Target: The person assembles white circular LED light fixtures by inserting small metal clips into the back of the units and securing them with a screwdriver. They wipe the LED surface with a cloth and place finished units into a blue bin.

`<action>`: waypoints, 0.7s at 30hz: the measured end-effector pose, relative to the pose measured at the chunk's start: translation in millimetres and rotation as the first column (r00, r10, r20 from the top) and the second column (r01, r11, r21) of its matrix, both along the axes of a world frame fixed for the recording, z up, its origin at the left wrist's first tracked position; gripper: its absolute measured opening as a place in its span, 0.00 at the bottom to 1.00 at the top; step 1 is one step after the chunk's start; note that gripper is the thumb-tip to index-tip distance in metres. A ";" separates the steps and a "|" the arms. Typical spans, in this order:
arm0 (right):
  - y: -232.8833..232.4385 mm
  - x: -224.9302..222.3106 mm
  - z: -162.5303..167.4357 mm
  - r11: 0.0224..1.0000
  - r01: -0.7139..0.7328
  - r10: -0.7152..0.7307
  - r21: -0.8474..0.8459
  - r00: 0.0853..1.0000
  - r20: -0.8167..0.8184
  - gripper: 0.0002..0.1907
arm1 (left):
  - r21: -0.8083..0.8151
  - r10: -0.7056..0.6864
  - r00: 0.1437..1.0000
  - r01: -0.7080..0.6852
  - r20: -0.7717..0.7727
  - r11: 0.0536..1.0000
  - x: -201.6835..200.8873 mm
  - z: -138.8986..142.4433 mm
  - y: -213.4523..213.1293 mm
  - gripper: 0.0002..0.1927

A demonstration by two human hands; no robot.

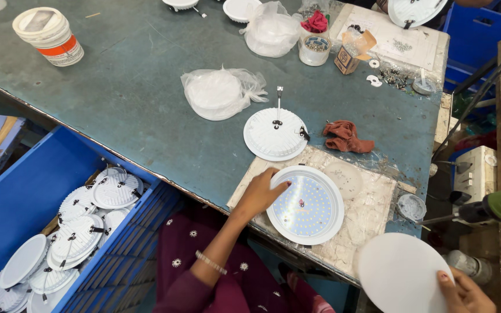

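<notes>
Beside workbench (146,87), lamp-filled blue crate (36,179).

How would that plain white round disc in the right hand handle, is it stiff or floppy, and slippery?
The white disc, pinched at its edge by the right hand, keeps flat without sagging, so it is probably stiff. It looks thin, so likely light. Its smooth surface may be slippery.

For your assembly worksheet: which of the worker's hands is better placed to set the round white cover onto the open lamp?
Probably the right hand: it already holds the white cover beside the open lamp. The left hand rests on the lamp's rim, steadying it.
</notes>
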State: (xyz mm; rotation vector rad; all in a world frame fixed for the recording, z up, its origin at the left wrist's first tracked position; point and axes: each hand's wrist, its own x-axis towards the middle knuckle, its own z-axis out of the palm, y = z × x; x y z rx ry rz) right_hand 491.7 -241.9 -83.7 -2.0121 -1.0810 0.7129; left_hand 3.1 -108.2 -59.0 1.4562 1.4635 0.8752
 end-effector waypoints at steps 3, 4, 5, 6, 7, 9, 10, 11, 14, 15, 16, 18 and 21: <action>-15.8 -3.4 6.2 0.989 -0.096 0.099 0.115 0.995 -0.024 0.19 | -0.079 -0.027 0.994 0.036 0.110 0.996 8.2 -5.7 28.4 0.15; -22.9 -5.0 14.0 0.978 -0.147 0.146 0.151 0.989 0.013 0.22 | -0.092 -0.054 0.961 0.082 0.273 0.992 9.3 -5.1 33.7 0.13; -27.9 -8.9 21.5 0.962 -0.198 0.192 0.186 0.980 0.052 0.26 | -0.097 -0.076 0.901 0.130 0.427 0.987 10.4 -3.4 35.2 0.12; -30.1 -15.6 26.9 0.923 -0.277 0.274 0.266 0.960 0.048 0.23 | -0.121 -0.084 0.844 0.174 0.529 0.977 11.2 -0.8 32.9 0.12; -30.7 -23.6 32.2 0.871 -0.351 0.356 0.344 0.933 0.053 0.21 | -0.140 -0.084 0.776 0.218 0.625 0.966 11.6 3.3 28.2 0.12; -29.6 -41.3 43.0 0.713 -0.539 0.550 0.448 0.826 0.119 0.16 | -0.052 -0.143 0.684 0.256 0.715 0.965 12.6 14.9 12.1 0.14; -26.6 -52.4 47.2 0.603 -0.645 0.651 0.470 0.738 0.177 0.13 | 0.054 -0.213 0.672 0.249 0.709 0.967 12.3 22.2 0.4 0.15; -23.4 -64.5 51.8 0.477 -0.734 0.736 0.484 0.634 0.238 0.11 | 0.159 -0.281 0.661 0.241 0.696 0.958 11.2 31.0 -10.2 0.17; -27.6 -107.6 63.4 0.458 -0.697 0.764 0.553 0.626 0.156 0.10 | 0.366 -0.365 0.804 0.200 0.469 0.909 6.8 58.2 -41.0 0.16; -27.6 -124.0 65.6 0.481 -0.680 0.761 0.553 0.637 0.121 0.10 | 0.345 -0.348 0.814 0.196 0.465 0.918 6.0 66.6 -50.3 0.16; -27.5 -138.5 67.7 0.502 -0.663 0.757 0.555 0.647 0.088 0.09 | 0.326 -0.332 0.824 0.192 0.459 0.926 6.3 73.8 -59.0 0.17; -23.8 -163.7 71.5 0.522 -0.646 0.753 0.557 0.656 0.055 0.09 | 0.248 -0.302 0.847 0.209 0.437 0.946 4.4 85.5 -70.0 0.18; -18.0 -190.9 74.6 0.525 -0.640 0.760 0.561 0.649 0.029 0.09 | 0.168 -0.298 0.878 0.252 0.374 0.953 2.6 94.1 -80.1 0.20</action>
